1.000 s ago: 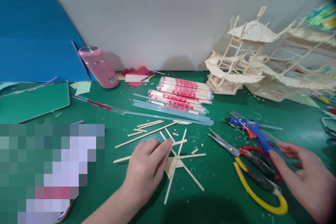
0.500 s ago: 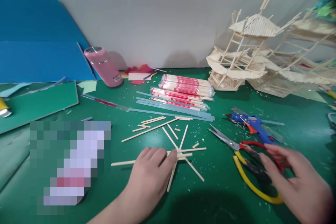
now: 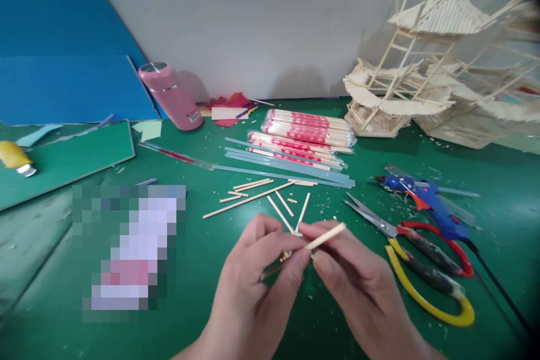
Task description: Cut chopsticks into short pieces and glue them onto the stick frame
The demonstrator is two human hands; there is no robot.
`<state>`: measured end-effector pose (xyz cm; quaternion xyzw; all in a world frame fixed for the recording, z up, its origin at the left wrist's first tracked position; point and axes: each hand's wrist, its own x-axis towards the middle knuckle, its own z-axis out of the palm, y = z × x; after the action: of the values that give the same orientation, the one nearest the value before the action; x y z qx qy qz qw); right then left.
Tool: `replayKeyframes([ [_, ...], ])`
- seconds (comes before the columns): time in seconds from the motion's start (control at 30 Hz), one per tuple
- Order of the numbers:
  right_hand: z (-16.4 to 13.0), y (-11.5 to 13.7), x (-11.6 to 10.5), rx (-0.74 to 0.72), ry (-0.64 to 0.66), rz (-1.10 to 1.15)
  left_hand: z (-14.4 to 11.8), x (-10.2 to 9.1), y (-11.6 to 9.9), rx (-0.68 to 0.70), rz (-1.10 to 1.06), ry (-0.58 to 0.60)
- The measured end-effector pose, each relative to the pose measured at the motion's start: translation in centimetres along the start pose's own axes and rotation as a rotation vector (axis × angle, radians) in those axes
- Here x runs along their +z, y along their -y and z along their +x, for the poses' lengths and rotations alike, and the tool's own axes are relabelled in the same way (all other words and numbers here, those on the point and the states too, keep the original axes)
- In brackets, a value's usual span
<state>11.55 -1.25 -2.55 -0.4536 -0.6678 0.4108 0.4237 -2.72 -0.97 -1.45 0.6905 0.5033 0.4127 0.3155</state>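
Bright even light, soft shadows on wall; wide-angle edge bending; dark vignette top right; pixelated patch.

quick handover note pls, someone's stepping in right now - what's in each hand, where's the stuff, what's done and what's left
Left hand: pinching the small glued stick piece over the green mat.
Right hand: holding one short stick by its lower end, against that piece.
Nearby: loose cut sticks just beyond the hands; scissors and blue glue gun to the right, both lying on the mat; wrapped chopstick packs farther back; finished stick model at back right.
Done: several sticks cut, a small fan-like piece begun.
Left: the held stick looks not yet fixed; glue gun is not in hand.
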Motion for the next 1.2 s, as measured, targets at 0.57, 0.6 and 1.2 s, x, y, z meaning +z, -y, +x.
replayKeyframes([
  [0.57,0.3,-4.4,-3.2,-0.230,0.384,-0.756,-1.0,0.3,5.7,0.105,0.318,0.032],
  [0.6,0.0,-4.9,-2.9,-0.210,0.368,-0.726,-1.2,0.5,6.1,0.115,0.344,0.056],
  [1.2,-0.6,-6.3,-2.3,-0.264,0.255,-0.729,-1.3,1.2,6.8,0.121,0.420,0.233],
])
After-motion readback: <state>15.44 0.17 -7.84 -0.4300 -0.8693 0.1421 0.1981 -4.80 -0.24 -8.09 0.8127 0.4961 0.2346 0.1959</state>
